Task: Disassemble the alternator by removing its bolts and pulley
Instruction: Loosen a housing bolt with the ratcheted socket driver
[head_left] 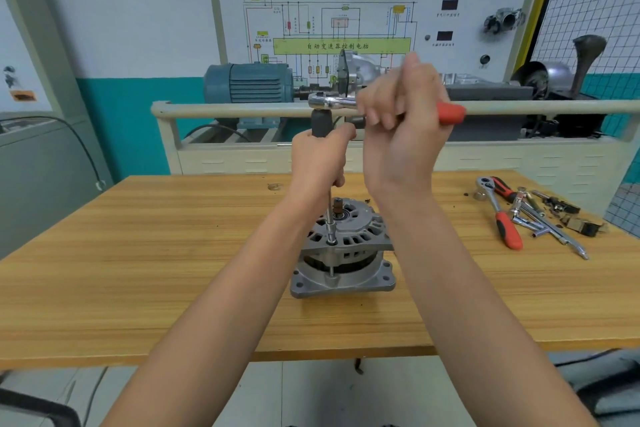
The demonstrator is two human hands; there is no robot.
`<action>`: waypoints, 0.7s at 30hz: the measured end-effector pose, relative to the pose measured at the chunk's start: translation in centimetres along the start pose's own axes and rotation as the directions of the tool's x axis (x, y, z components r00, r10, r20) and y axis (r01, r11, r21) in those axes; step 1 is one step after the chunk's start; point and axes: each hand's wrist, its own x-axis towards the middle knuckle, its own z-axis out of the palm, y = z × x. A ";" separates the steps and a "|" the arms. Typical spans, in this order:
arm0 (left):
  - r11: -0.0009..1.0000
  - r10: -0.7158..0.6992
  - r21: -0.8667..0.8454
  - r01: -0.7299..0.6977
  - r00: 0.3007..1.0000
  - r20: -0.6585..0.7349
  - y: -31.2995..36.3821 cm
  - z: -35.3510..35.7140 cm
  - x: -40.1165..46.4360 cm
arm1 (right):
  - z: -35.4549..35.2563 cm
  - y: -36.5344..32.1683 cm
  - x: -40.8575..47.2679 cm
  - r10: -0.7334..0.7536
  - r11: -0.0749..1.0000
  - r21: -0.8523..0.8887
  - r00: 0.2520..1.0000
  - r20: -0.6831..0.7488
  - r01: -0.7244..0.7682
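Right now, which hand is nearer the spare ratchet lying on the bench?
Right. The right hand grips the ratchet handle up high, on the side of the spare ratchet. The left hand holds the extension over the alternator, farther from it.

Both forearms rise bare from the bottom edge toward mid-frame, left from lower left, right from lower right, converging near the centre. Left hand [320, 158]: back toward the camera, fingers curled round the dark grip of an upright extension bar [329, 211], thumb on top beside the grip. Right hand [403, 114]: higher, just right of the left, wrist bent, fingers curled round the red-handled ratchet [349, 102] held level. The two hands sit close together; contact between them cannot be told.
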 end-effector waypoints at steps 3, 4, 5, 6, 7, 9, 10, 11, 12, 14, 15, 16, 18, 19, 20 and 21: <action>1.000 0.025 -0.013 -0.022 0.980 0.198 -0.1 -0.9 0.3 | -1.5 -0.6 2.0 0.284 0.921 0.299 0.956 -0.072 -0.251; 0.999 0.040 -0.028 -0.034 0.967 0.251 -0.1 -1.2 0.4 | -1.9 -0.7 2.5 0.351 0.881 0.368 0.932 -0.089 -0.297; 0.998 0.053 -0.048 -0.040 0.955 0.293 -0.1 -1.4 0.5 | -2.2 -0.8 3.0 0.400 0.846 0.423 0.911 -0.099 -0.325; 0.997 0.060 -0.072 -0.037 0.940 0.335 0.0 -1.5 0.6 | -2.4 -0.9 3.3 0.433 0.816 0.467 0.895 -0.104 -0.341; 0.995 0.059 -0.097 -0.024 0.923 0.381 0.0 -1.4 0.6 | -2.6 -1.0 3.6 0.454 0.794 0.499 0.885 -0.105 -0.348; 0.992 0.035 -0.124 0.027 0.883 0.468 0.3 -1.1 0.7 | -2.9 -1.1 3.9 0.473 0.767 0.538 0.874 -0.107 -0.350; 0.991 0.011 -0.122 0.056 0.870 0.492 0.3 -0.9 0.6 | -3.1 -1.0 4.0 0.474 0.763 0.545 0.874 -0.106 -0.347; 0.991 -0.014 -0.111 0.078 0.870 0.493 0.4 -0.7 0.6 | -3.3 -1.0 4.0 0.469 0.764 0.545 0.877 -0.103 -0.345; 0.992 -0.031 -0.097 0.087 0.880 0.474 0.4 -0.4 0.6 | -3.4 -1.0 3.9 0.462 0.768 0.542 0.881 -0.100 -0.341; 0.995 -0.038 -0.068 0.071 0.914 0.403 0.4 0.0 0.4 | -3.5 -0.8 3.8 0.448 0.777 0.533 0.889 -0.096 -0.334; 0.997 -0.036 -0.055 0.060 0.930 0.365 0.5 0.2 0.4 | -3.6 -0.7 3.9 0.447 0.777 0.535 0.889 -0.097 -0.332; 0.998 -0.036 -0.044 0.053 0.942 0.333 0.6 0.3 0.3 | -3.6 -0.6 4.0 0.453 0.771 0.544 0.886 -0.100 -0.332; 0.998 -0.047 -0.015 0.053 0.957 0.285 0.7 0.3 0.4 | -3.8 -0.4 4.2 0.477 0.745 0.578 0.872 -0.112 -0.333; 0.999 -0.053 0.001 0.054 0.962 0.267 0.8 0.3 0.4 | -4.0 -0.2 4.4 0.492 0.730 0.597 0.862 -0.121 -0.333; 0.998 -0.057 0.017 0.055 0.966 0.251 0.8 0.4 0.4 | -4.2 -0.1 4.5 0.507 0.716 0.614 0.852 -0.131 -0.332; 0.998 -0.060 0.033 0.054 0.970 0.236 0.8 0.4 0.5 | -4.4 0.1 4.5 0.520 0.702 0.632 0.843 -0.139 -0.329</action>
